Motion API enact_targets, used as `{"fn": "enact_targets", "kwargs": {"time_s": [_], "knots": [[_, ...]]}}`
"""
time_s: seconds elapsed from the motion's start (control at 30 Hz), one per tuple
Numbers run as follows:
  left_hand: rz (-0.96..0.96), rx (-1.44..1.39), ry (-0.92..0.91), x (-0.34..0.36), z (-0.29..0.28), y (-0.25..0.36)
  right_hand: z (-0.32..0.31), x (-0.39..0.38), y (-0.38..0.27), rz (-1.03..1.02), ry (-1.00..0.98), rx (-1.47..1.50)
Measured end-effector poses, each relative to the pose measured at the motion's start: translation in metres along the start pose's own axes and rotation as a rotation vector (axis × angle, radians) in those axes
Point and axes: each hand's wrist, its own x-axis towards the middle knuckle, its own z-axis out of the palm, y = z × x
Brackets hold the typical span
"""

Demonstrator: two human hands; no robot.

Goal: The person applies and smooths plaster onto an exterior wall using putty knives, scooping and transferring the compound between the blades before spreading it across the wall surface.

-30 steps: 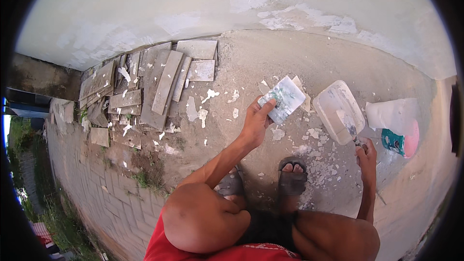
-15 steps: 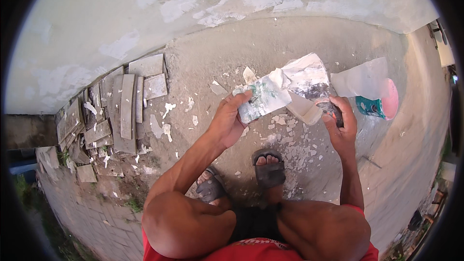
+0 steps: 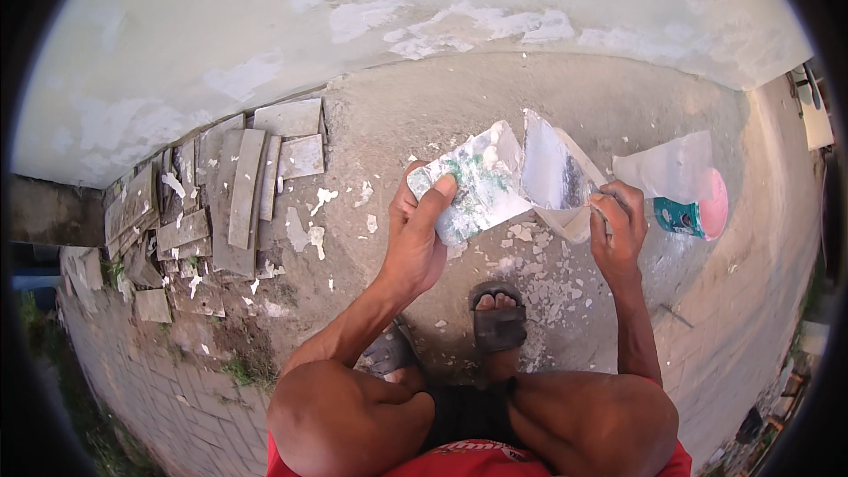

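In my left hand (image 3: 417,234) is a flat white putty board (image 3: 473,185) with green smears, the thumb pressed on its top and fingers beneath. White putty lies at its right end. My right hand (image 3: 618,225) is closed round a putty knife (image 3: 546,166), its handle mostly hidden by the fingers. The wide metal blade is tilted, shows a shiny face with dark marks, and meets or nearly meets the board's right edge. Behind the knife, partly hidden, is a pale translucent piece (image 3: 570,223) that looks like a cut plastic container.
A teal tub with a pink inside (image 3: 714,203) lies on its side at right, beside a translucent plastic sheet (image 3: 662,165). Broken grey boards (image 3: 238,199) are piled at left by the patched wall (image 3: 424,0). Pale flakes (image 3: 552,287) litter the ground around my sandalled feet.
My right hand has turned the putty knife, so its putty-covered broad face gives way to a shiny, tilted one. White putty now shows at the board's right end. The view has shifted slightly.
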Motion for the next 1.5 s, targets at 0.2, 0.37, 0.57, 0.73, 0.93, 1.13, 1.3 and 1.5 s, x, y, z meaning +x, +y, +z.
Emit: {"fn": "enact_targets", "kwargs": {"time_s": [0.2,0.37,0.57,0.73,0.93,1.13,1.3,1.5], "knots": [[0.087,0.072,0.012,-0.011,-0.004,0.016,-0.011,-0.002,-0.008,0.329,-0.089,-0.126],[0.053,0.213,0.098,-0.010,-0.020,0.032,-0.038,0.030,-0.026,0.543,-0.278,0.213],[0.035,0.281,0.077,-0.009,-0.034,0.036,-0.064,0.112,-0.061,-0.141,-0.463,-0.281],[0.081,0.328,0.132,-0.016,-0.036,0.038,-0.055,0.148,-0.087,-0.429,-0.549,-0.438],[0.176,0.241,0.147,-0.027,-0.062,0.027,-0.055,0.166,-0.108,-0.505,-0.726,-0.657],[0.220,0.081,0.287,-0.043,-0.078,0.035,-0.016,0.141,-0.047,0.124,-0.609,-0.401],[0.202,0.057,0.374,-0.065,-0.112,0.029,0.059,0.113,0.003,0.320,-0.552,-0.177],[0.204,0.046,0.469,-0.082,-0.129,0.022,0.130,0.123,0.040,0.298,-0.559,-0.181]]}}
